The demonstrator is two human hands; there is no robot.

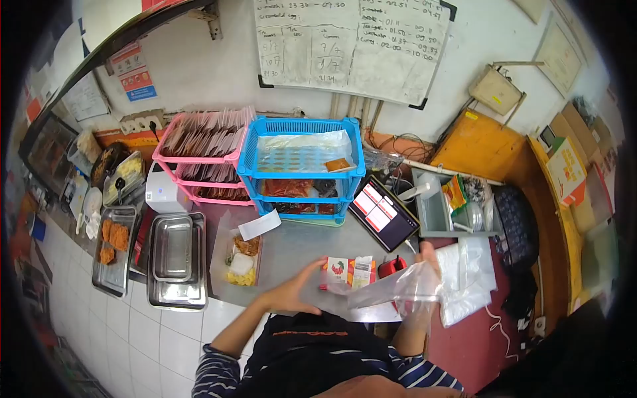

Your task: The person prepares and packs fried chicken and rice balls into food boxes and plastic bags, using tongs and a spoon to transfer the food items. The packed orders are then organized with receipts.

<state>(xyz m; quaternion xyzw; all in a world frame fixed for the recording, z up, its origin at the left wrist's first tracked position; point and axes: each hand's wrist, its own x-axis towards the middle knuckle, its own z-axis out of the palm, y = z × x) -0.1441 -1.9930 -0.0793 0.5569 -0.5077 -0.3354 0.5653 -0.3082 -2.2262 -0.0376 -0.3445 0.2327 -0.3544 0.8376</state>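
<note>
The person's right hand (428, 255) has hold of a clear bag (397, 290) at the right of the body, and film covers much of that hand, so how tightly the fingers close cannot be told. The bag stretches left from it over the near edge of the table (292, 244), just in front of a box (337, 268) with red print. The left hand (296, 290) is wide open and holds nothing, thumb well apart from the fingers, whose tips are at the left end of the box; whether they touch it cannot be told. A printed slip (362, 266) lies on the right part of the box, and a red device (392, 267) sits just beyond that end. Behind these leans a lit tablet (383, 213), with a grey bin (459, 232) to its right and a pile of clear plastic (466, 275) nearer the person. Left of the left hand, a sheet (219, 264) carries a white mound, yellow food and a brown piece, with a blank paper (260, 226) at its far right corner. Further left are two nested trays (176, 296) and a long tray (111, 282) of fried pieces (118, 235). A pink rack (192, 160) and a blue rack (247, 160) stand side by side at the back
</note>
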